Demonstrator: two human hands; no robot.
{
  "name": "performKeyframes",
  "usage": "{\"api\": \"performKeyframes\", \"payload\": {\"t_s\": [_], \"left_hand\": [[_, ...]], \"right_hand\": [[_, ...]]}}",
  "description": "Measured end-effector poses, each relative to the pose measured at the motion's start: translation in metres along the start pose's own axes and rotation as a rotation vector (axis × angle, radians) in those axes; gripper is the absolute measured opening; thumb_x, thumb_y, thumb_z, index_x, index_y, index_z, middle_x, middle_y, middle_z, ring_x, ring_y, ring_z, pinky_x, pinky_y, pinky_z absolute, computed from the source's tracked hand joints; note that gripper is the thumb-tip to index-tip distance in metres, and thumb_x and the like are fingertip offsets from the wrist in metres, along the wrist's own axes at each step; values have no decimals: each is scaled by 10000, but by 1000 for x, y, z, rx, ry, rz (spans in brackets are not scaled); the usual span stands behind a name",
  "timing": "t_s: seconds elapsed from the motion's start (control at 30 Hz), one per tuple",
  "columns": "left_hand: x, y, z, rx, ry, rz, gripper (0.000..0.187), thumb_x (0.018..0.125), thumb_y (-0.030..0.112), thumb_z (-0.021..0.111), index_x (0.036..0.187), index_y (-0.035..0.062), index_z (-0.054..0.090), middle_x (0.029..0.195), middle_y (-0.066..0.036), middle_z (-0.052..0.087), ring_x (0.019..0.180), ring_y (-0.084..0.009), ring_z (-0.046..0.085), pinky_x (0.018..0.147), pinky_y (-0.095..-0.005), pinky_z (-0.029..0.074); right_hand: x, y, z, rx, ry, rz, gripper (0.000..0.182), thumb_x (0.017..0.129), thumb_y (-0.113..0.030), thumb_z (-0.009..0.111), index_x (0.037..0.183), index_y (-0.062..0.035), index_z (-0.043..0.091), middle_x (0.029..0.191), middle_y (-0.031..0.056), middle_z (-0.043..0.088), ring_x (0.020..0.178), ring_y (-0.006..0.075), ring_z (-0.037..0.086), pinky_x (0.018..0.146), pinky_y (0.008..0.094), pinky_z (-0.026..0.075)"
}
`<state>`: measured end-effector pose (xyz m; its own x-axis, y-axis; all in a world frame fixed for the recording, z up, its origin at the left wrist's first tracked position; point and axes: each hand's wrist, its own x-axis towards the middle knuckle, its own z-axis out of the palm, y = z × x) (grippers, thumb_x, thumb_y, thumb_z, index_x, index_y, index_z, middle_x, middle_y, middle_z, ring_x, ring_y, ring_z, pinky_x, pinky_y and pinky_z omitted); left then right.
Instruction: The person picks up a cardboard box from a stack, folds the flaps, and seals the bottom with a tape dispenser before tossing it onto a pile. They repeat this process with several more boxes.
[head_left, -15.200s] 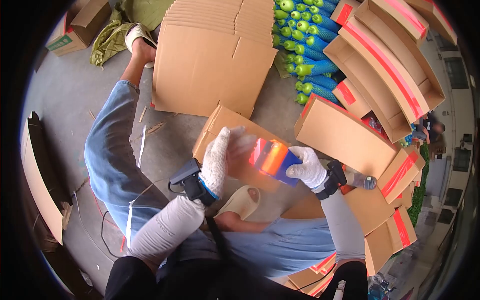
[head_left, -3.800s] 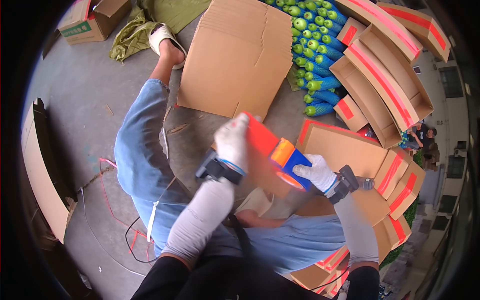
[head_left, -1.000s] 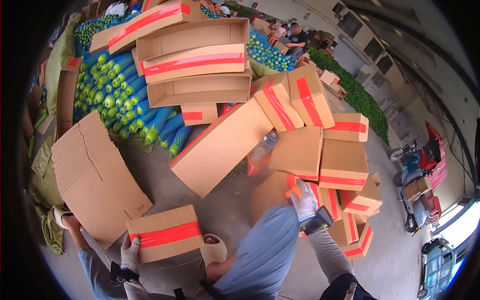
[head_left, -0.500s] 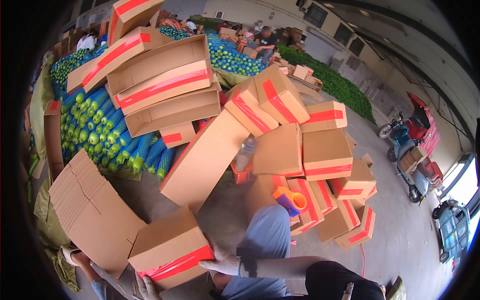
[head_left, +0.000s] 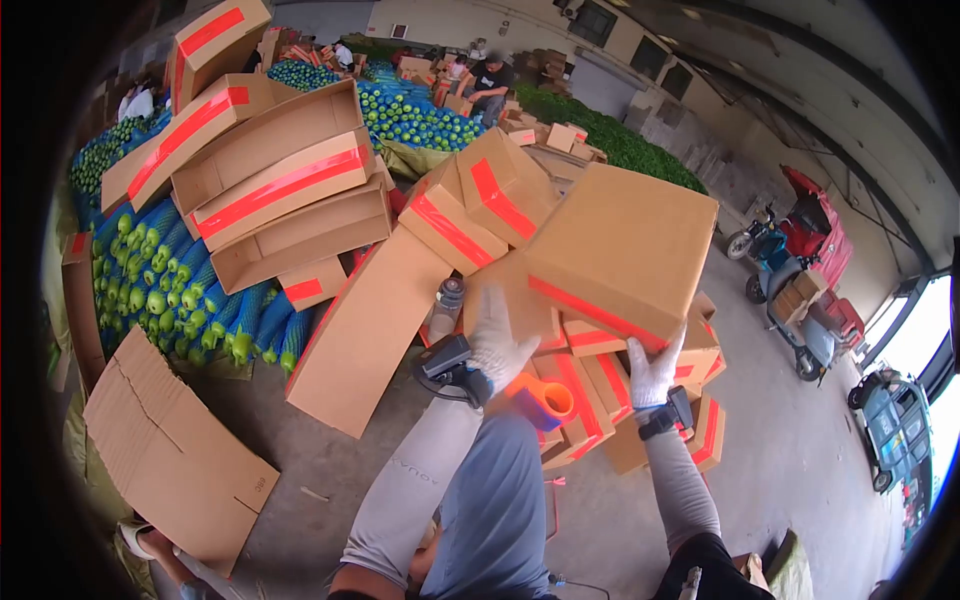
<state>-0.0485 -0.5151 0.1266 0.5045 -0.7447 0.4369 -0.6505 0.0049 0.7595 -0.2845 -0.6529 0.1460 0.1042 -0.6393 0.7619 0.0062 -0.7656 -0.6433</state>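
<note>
A closed cardboard carton (head_left: pixel 620 245) with red tape along its lower edge sits over the pile of taped cartons in front of me. My right hand (head_left: pixel 655 372), in a white glove, has its fingers and thumb stretched apart right at the carton's near edge. My gloved left hand (head_left: pixel 500 345) is spread flat in the air, left of that carton and holding nothing. Just below it an orange and purple tape dispenser (head_left: pixel 548 402) rests on the cartons. A bottle (head_left: pixel 447 308) with a dark cap stands left of my left hand.
Flattened cardboard (head_left: pixel 175 450) leans at lower left, near another person's foot (head_left: pixel 140 540). Open-topped boxes (head_left: pixel 300 225) are stacked over green vegetables in blue netting (head_left: pixel 165 280). A person (head_left: pixel 490 85) sits farther back. Scooters (head_left: pixel 800 290) stand at right.
The taped carton has gone from low on the left, between both hands, up and right onto the pile. My left hand has come off it and opened.
</note>
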Motion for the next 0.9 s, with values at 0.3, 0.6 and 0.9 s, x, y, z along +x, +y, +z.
{"api": "performKeyframes", "payload": {"t_s": [0.3, 0.6, 0.9], "left_hand": [[-280, -154, -122, -734, 353, -727, 411, 923, 26, 585, 1332, 26, 546, 1261, -90, 616, 1017, -157, 613, 860, -265, 484], [-552, -288, -178, -855, 856, -1054, 430, 921, 177, 639, 1335, 111, 539, 1062, -49, 646, 818, -160, 613, 632, -304, 497], [-494, -253, -114, -609, 454, -982, 358, 909, -11, 556, 1264, -59, 562, 1049, -127, 660, 843, -145, 627, 793, -269, 516]], "right_hand": [[60, 32, 10, -886, -274, -329, 823, 736, -72, 728, 1474, -78, 365, 1522, 212, 334, 1402, 428, 317, 1152, 531, 268], [34, 28, 109, -1295, -840, -611, 622, 803, -345, 675, 1354, -92, 535, 1445, 192, 448, 1378, 393, 362, 1116, 635, 243], [33, 33, 104, -1402, -856, -739, 555, 866, -366, 564, 1295, -14, 571, 1347, 201, 559, 1284, 362, 493, 1104, 627, 260]]}}
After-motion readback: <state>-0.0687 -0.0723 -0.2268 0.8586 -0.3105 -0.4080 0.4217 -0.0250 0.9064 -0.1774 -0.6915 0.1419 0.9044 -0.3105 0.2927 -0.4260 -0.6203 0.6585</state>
